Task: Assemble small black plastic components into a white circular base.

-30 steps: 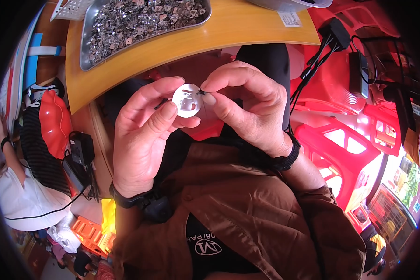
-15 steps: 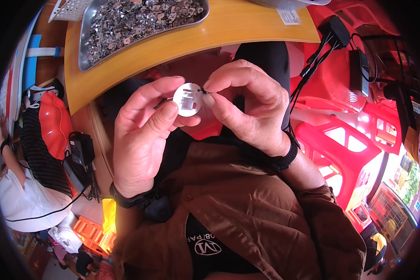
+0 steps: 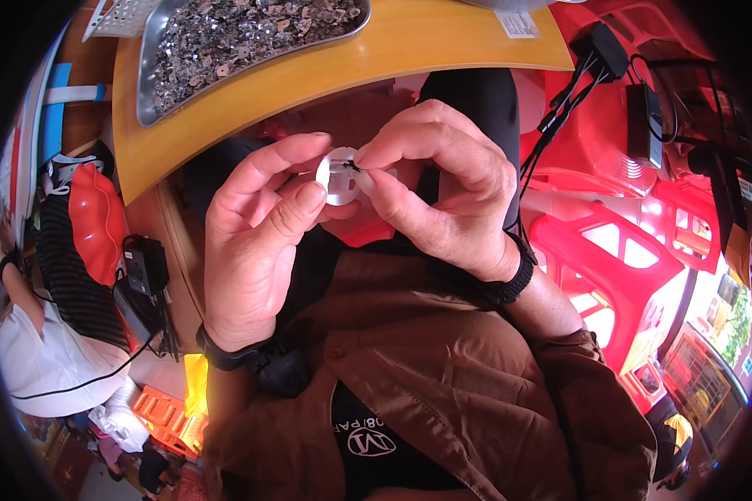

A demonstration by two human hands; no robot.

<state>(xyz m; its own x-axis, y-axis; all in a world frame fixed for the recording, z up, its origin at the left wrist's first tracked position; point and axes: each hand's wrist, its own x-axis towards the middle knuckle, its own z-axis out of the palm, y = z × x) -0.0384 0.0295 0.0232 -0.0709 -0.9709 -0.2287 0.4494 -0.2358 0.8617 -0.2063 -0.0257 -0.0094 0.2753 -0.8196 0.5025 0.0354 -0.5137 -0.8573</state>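
Left hand (image 3: 255, 242) pinches a small round white plastic disc (image 3: 340, 177) between thumb and forefinger. Right hand (image 3: 443, 196), touching it, pinches a tiny dark part at the disc's centre. Beyond both hands: yellow table (image 3: 409, 42).

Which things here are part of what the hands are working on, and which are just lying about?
In hand:
left hand
right hand
small round silver-white disc
tiny dark part

Lying about:
metal tray of small shiny pieces
orange wooden table
red plastic stool
black power adapter
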